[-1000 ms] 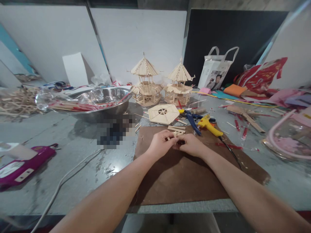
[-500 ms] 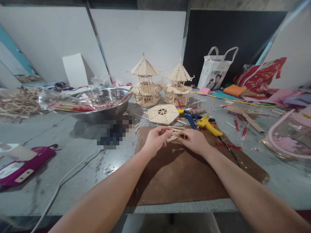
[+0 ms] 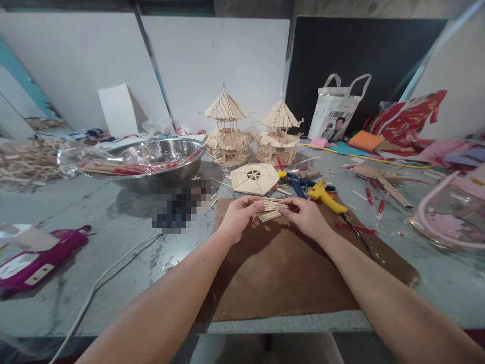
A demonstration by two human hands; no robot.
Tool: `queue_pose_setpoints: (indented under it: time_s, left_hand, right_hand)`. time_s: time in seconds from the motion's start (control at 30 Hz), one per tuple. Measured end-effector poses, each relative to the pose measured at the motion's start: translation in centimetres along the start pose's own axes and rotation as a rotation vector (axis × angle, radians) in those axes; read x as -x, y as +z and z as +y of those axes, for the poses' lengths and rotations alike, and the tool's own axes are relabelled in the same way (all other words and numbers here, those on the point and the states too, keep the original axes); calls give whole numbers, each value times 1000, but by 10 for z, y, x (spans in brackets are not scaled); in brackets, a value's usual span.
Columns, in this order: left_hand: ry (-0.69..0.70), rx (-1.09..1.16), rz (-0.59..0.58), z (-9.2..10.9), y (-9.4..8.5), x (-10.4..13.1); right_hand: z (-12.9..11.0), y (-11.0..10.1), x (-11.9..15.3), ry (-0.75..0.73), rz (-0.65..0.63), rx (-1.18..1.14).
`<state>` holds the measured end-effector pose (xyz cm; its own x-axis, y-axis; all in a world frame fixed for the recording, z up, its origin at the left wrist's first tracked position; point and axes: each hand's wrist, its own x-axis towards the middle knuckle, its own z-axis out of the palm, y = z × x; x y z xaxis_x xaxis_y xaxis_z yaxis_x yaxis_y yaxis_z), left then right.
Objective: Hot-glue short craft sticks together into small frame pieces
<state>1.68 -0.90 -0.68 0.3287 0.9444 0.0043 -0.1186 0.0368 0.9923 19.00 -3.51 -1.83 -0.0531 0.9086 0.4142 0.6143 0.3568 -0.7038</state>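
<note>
Over the brown mat point(image 3: 288, 283), my left hand point(image 3: 240, 215) and my right hand point(image 3: 303, 215) face each other with fingers closed. Between their fingertips runs a thin wooden stick point(image 3: 273, 206), pinched at its two ends. More short wooden sticks point(image 3: 270, 216) lie just beneath it, partly covered by my fingers. Just beyond my hands rests a flat hexagonal panel of sticks point(image 3: 242, 182) with an open spoked centre. A yellow glue gun point(image 3: 328, 197) lies to the right of my right hand, its black cord trailing over the mat.
Two stick pagodas point(image 3: 227, 141) stand at the back. A steel bowl point(image 3: 182, 172) with plastic-wrapped sticks is at left, near a purple power strip point(image 3: 56, 253). At right are a white bag point(image 3: 333, 111), red scraps and a pink-handled clear container point(image 3: 447, 217). Blue-handled pliers point(image 3: 297, 184) lie behind the glue gun.
My hands have moved slightly apart, and the right fingers have shifted a little outward. The stick between them now lies level, and more of the sticks show.
</note>
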Motion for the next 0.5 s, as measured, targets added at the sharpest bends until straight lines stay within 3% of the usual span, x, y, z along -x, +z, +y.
queue_pose_setpoints:
  time_s: [0.5]
  left_hand:
    - [77, -119, 2, 2, 2, 1]
  right_hand:
    - [-1, -2, -1, 76, -14, -241]
